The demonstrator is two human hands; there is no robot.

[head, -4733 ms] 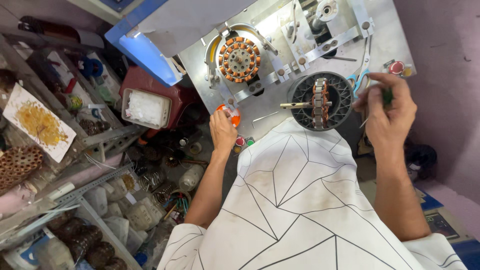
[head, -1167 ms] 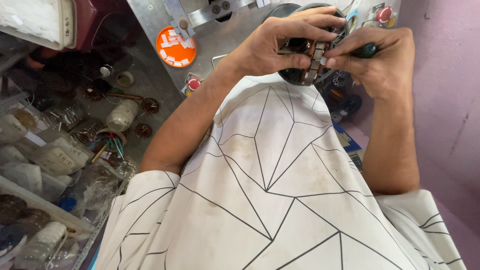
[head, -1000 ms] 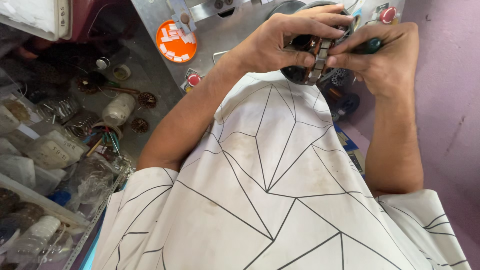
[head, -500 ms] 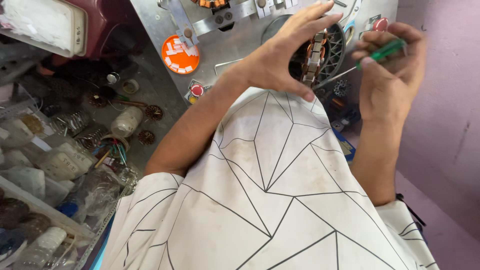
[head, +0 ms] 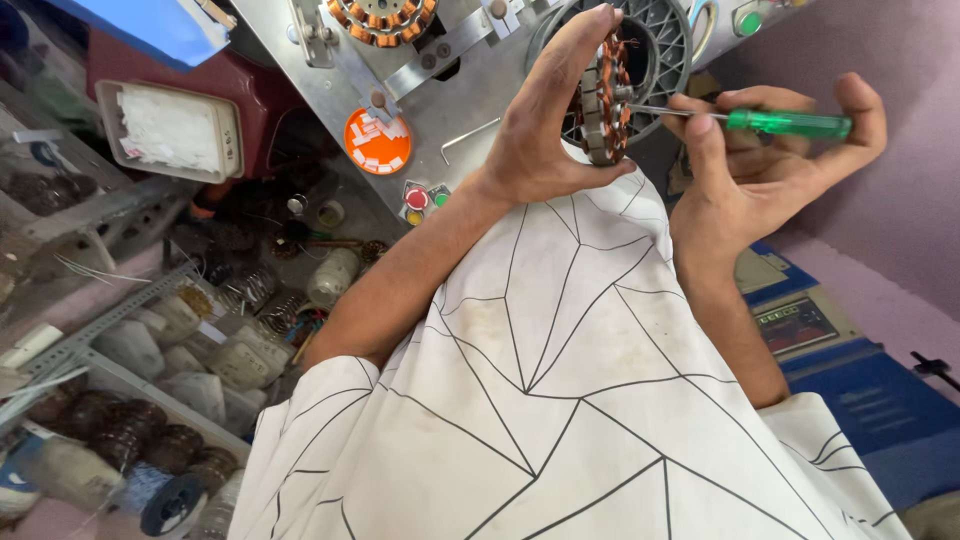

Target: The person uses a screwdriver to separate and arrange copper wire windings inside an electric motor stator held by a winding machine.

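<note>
Near the top centre of the frame the left hand (head: 545, 135) is clasped around a round copper-wound motor stator with a laminated steel core (head: 603, 95), thumb along its lower edge and fingers curling over its top, holding it edge-on. Just behind the stator sits a dark ribbed circular housing (head: 660, 50) mounted on a tilted grey metal panel (head: 470, 80). To the right, the right hand (head: 760, 175) grips a green-handled screwdriver (head: 785, 123), its thin metal shaft pointing left so that the tip meets the side of the stator. On the panel, at the top edge, a second orange-wound stator (head: 380, 15) is fixed in a bracket; lower down are a round orange sticker (head: 378, 142), a bent metal hex key (head: 468, 135), and small red and green push buttons (head: 425, 198). At upper left a white rectangular tray (head: 170, 130) rests on a dark red case. Shelves of clouded plastic containers (head: 230, 350) fill the lower left. The person's white shirt with black lines (head: 560, 400) covers the lower centre.
</note>
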